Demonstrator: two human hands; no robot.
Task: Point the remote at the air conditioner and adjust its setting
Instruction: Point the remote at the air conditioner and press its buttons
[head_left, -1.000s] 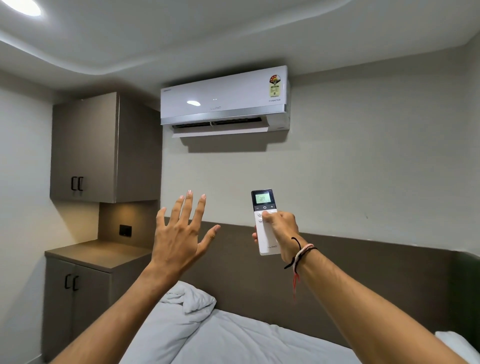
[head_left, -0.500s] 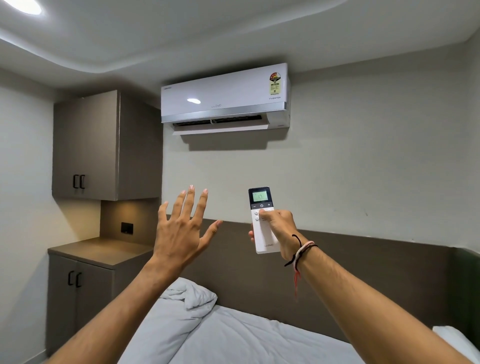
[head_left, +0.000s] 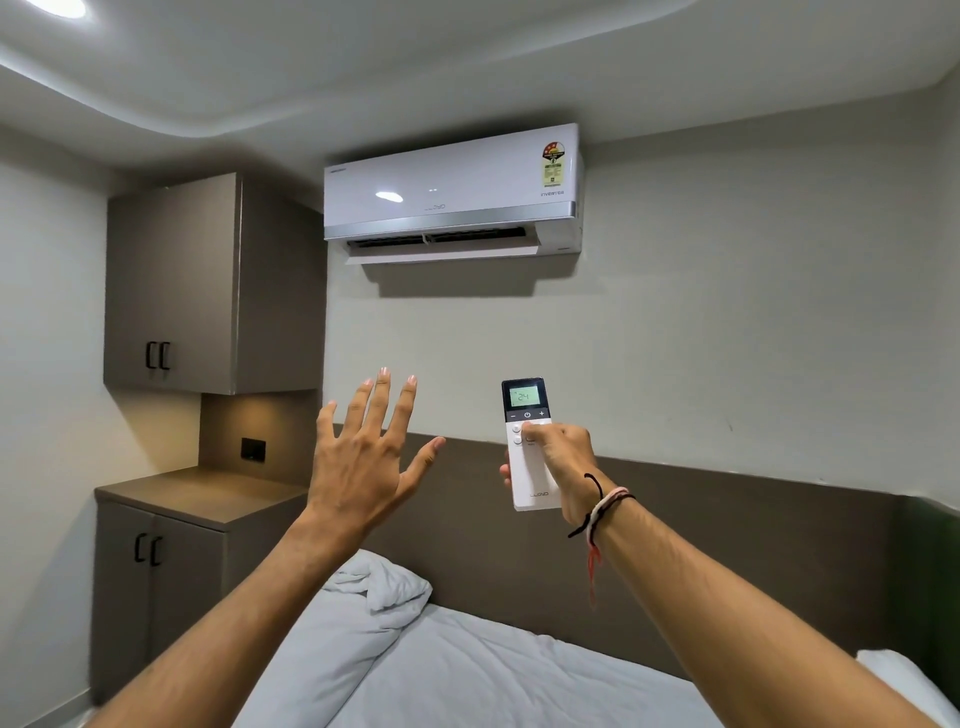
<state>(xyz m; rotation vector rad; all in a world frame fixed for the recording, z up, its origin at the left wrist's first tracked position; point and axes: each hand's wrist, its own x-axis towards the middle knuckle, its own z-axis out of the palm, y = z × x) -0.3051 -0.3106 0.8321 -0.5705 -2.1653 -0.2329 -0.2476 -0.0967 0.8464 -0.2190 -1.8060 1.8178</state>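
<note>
— Holding the remote (head_left: 531, 457) upright, the right hand (head_left: 563, 465) is wrapping its lower half; the thumb is lying on the buttons under the screen, which is showing 24.

— And the left hand (head_left: 358, 467)?

— It is staying empty, fingers spread wide. The AC (head_left: 452, 192) is hanging above, flap open. Pointing looks done; I think the adjusting is going on, maybe some presses are left.
</note>
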